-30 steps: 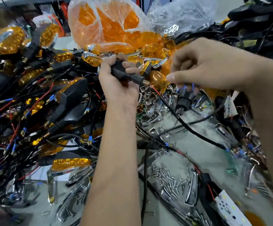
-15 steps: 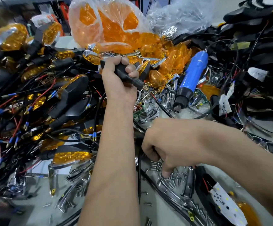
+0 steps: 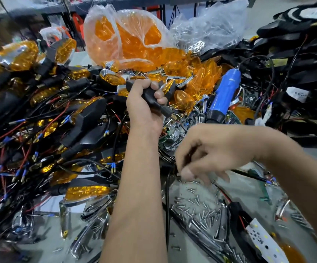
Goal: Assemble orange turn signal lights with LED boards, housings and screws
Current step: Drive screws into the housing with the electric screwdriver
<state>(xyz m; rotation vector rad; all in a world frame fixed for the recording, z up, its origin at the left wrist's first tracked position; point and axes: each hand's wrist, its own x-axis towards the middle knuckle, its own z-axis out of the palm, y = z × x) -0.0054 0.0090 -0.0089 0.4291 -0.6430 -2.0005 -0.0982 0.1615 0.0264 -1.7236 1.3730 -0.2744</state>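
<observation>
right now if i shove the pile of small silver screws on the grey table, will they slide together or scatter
Likely scatter. The small silver screws lie loose at all angles on the grey table, so a push would probably spread them rather than move one clump. Their round shanks look apt to roll. Being tiny and shiny, they may slip from the right hand above them.

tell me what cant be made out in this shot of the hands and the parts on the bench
Head view:
- Right hand: motion-blurred over the loose screws; whether its fingertips pinch a screw cannot be told.
- Black housing: the left hand grips it, its fingers hiding the middle.
- White LED board: blurred near the bottom edge.
- Blue electric screwdriver: the tip is buried among chrome parts.
</observation>
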